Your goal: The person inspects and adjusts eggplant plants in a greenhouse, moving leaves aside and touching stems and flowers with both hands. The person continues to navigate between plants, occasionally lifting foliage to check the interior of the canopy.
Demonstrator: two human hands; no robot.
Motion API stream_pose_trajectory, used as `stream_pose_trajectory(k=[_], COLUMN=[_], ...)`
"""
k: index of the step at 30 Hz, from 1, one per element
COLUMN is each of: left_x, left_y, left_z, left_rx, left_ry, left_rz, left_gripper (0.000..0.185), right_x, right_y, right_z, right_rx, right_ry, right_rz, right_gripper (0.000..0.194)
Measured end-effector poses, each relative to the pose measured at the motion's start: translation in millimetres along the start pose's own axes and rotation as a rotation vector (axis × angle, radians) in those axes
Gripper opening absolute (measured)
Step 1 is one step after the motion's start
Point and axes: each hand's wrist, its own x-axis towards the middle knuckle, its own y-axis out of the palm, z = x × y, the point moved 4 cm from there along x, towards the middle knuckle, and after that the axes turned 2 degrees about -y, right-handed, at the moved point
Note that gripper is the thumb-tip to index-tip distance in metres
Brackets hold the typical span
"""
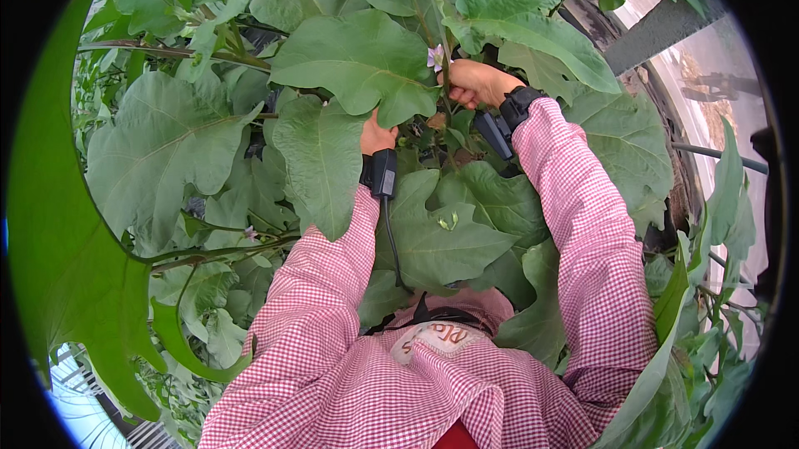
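My right hand (477, 82) is curled at an upright eggplant stem (446, 68), its fingertips reaching past the stem. A pale purple eggplant flower (435, 57) sits just left of those fingers. Lower and to the left, my left hand (377, 135) reaches in among the foliage. One broad lobed leaf (359, 65) and a drooping leaf (321, 162) cover most of its fingers, so whatever it touches is hidden. Small stems and a dry brown leaf (437, 120) show between the two hands.
Black wrist devices (382, 173) are strapped on both wrists; a cable (392, 240) runs from the left one. A thick branch (175, 52) crosses at upper left. A large leaf (68, 212) hangs close on the left. A grey beam (661, 27) stands at upper right.
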Motion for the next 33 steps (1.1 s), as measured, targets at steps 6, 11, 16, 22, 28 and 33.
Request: stream_pose_trajectory(k=[6, 11, 16, 22, 28, 33], left_x=[11.8, 55.6, 75.9, 8.9, -95.2, -200.9], left_y=[-18.4, -44.9, -72.7, -27.7, 62.0, 107.7], left_z=[-7.9, -9.4, 9.5, 11.1, -19.2, 21.0], left_rx=[-0.289, 1.347, 0.820, 0.202, 0.944, 1.338], left_ry=[-0.122, 0.742, 0.444, -0.147, -0.087, 0.567], left_rz=[0.039, 0.232, 0.252, -0.015, 0.070, 0.915], left_gripper=[0.038, 0.044, 0.047, 0.058, 0.044, 0.044], right_x=[3.1, 14.2, 8.7, -1.0, 4.0, -11.5], right_y=[2.9, 9.7, 20.3, 28.0, 29.1, -25.8], right_z=[-10.1, -29.2, -39.1, -42.2, -48.8, -61.9], right_rx=[0.140, 0.737, 0.916, 1.098, 1.235, 0.780], right_ry=[-0.089, -0.003, -0.164, -0.315, -0.476, -0.324], right_rz=[-0.026, 0.283, 0.229, 0.072, 0.008, -0.762], right_gripper=[0.021, 0.019, 0.014, 0.022, 0.014, 0.020])
